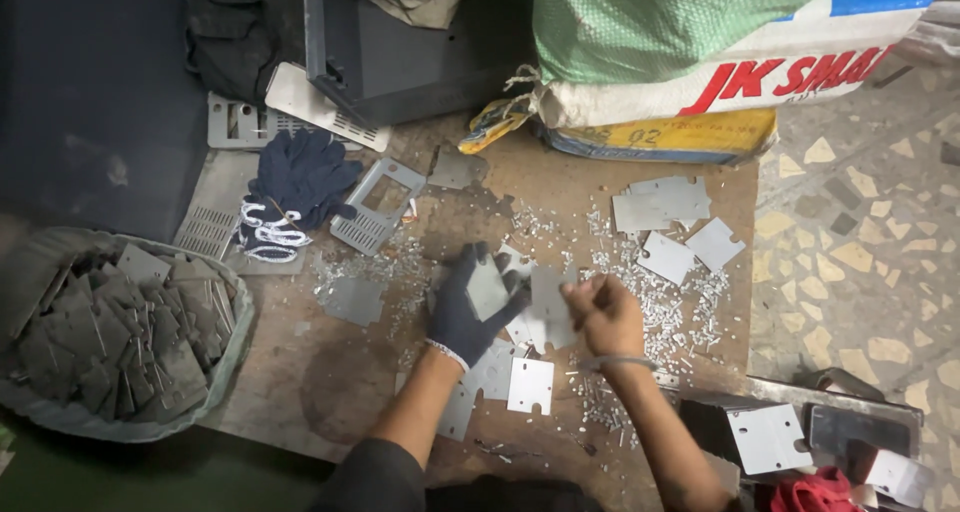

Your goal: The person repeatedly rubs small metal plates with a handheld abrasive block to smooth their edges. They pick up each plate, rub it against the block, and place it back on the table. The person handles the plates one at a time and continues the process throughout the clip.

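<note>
- Our gloved left hand (470, 307) closes around a small flat grey metal plate (487, 290); its long axis runs up and away from us.
- Our bare right hand (603, 315) pinches a larger pale sheet-metal plate (550, 302) just right of that grip.
- We risk a cut: bare fingers on sharp edges, or a slipping plate.
- Loose silver screws (680, 312) lie beyond the right hand.

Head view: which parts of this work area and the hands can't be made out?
- Left hand, gloved: the metal plate it holds covers its palm.
- Right hand: motion blur; what its fingertips pinch is unclear.
- Small fasteners on the wooden board: too small to identify.
- Basket of plates: lower layers buried.
- Big sack: cut off by the top edge.
- Far left: too dark.
</note>
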